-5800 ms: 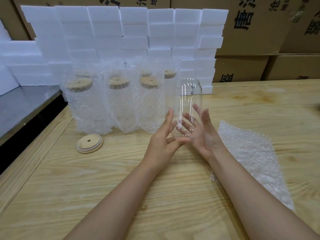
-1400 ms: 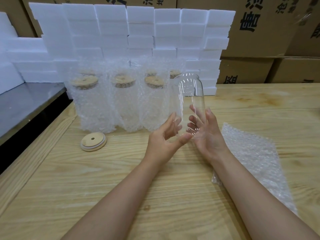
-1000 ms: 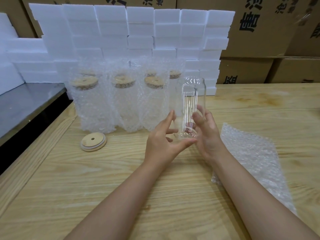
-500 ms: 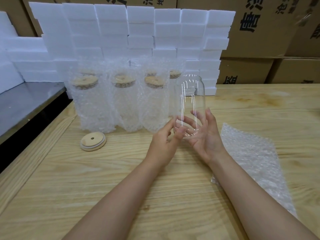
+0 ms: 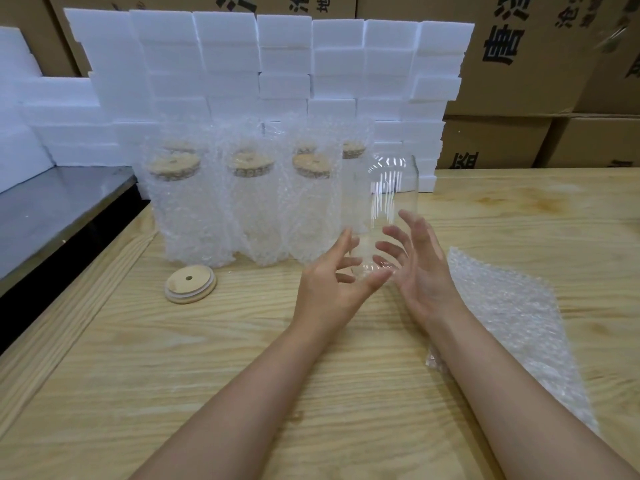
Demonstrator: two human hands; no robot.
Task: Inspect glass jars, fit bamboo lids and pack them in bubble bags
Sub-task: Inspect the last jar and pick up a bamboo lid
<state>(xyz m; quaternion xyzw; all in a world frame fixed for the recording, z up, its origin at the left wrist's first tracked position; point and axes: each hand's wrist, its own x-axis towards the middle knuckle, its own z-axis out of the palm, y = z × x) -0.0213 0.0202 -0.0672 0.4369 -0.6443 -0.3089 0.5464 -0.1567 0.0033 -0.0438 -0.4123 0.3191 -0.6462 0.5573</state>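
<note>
Glass jar point(image 5: 384, 209) was upright above the worktop point(image 5: 346, 375), long axis near vertical, with its lower end gripped between the left hand point(image 5: 332, 282), thumb under the base, and the right hand point(image 5: 420, 268), whose spread fingers bent round it. The loose bamboo lid point(image 5: 190, 284) lay flat well to the left, nearer the left hand. Judged the left hand should fetch it while the right hand holds the jar.
</note>
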